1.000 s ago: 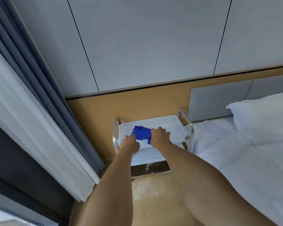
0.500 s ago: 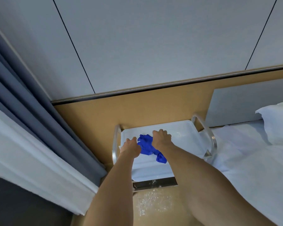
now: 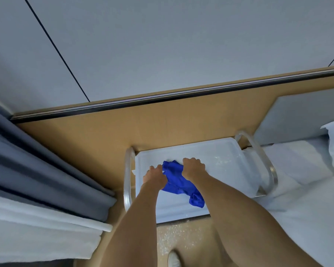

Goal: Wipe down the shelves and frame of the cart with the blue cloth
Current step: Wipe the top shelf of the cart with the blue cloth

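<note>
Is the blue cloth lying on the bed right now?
No, the blue cloth is on the cart's top shelf, held by both hands.

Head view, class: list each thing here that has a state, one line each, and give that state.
blue cloth: crumpled, lying on the top shelf, gripped by both hands.
left hand: fingers curled, holding the cloth's left edge.
right hand: fingers curled, holding the cloth's right edge.
top shelf: upright, bare apart from the cloth.
curtain: drawn back, bunched at the left.
</note>
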